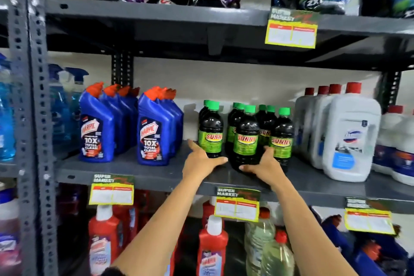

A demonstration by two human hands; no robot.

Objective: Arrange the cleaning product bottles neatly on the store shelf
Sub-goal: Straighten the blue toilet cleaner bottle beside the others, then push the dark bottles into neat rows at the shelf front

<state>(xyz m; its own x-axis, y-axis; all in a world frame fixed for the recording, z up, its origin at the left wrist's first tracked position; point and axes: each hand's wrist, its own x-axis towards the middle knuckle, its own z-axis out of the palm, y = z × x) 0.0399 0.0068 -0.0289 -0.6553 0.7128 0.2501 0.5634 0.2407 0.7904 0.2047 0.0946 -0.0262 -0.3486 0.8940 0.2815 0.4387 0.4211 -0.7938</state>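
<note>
currently the work sits at the dark green-capped bottles point(245, 139) on the middle shelf point(139, 172), near its front edge and between the blue toilet-cleaner bottles point(149, 132) toward the left end and the white jugs point(349, 136) toward the right end. the left hand point(202, 160) lies at the base of the leftmost dark bottle point(210, 132), fingers point(193, 144) spread and extended, thumb pointing right along the shelf. the right hand point(262, 164) cups the base of the front centre bottle, fingers curled against its lower wall; whether they fully close round it cannot be told.

status, as a judgement: the blue bottles stand in two straight files and the white jugs in an even file, so these look finished. the dark bottles stand upright in three rough files, but the centre front bottle sits forward of its neighbours and the gaps are uneven. remaining: square this group to the front edge
</note>
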